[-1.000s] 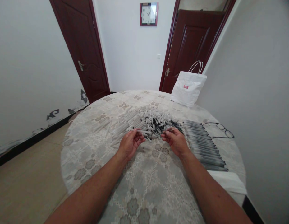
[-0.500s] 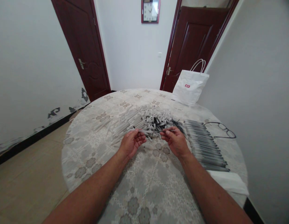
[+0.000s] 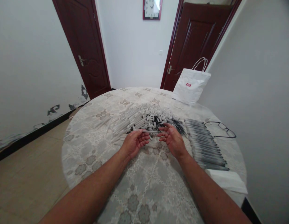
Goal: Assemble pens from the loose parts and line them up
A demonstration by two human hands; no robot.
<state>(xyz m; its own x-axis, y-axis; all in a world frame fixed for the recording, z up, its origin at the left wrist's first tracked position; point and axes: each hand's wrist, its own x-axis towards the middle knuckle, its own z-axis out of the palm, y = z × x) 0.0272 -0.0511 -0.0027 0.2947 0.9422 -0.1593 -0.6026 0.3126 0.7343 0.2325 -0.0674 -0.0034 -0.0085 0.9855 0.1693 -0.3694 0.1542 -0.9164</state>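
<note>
White walls [image 3: 128, 46] and dark red doors [image 3: 82, 43] are enclosing a round, flower-patterned desk [image 3: 144, 183]. Near its middle, the left hand [image 3: 135, 143] is pinching a slim pale tube [image 3: 152, 131], which is lying crosswise between the two hands, just in front of a loose pile [image 3: 143, 113]. The right hand [image 3: 174, 141] is holding its fingers parted about the tube's other end; whether they are touching it cannot be told. To the right, dark-ended rods [image 3: 206, 144] are lying side by side in a row, presumably representing the completed share. White tubes [image 3: 130, 117], short white pieces [image 3: 150, 109] and thin black strands [image 3: 181, 126] are making up the pile and seemingly representing a large remainder. Writing: the white bag [image 3: 191, 85] is bearing a red label [image 3: 188, 84] whose characters are too small for sure reading; the wall clock [image 3: 152, 8] is showing blurred numerals, its top being cut off. No brand is showing legibly on the parts.
</note>
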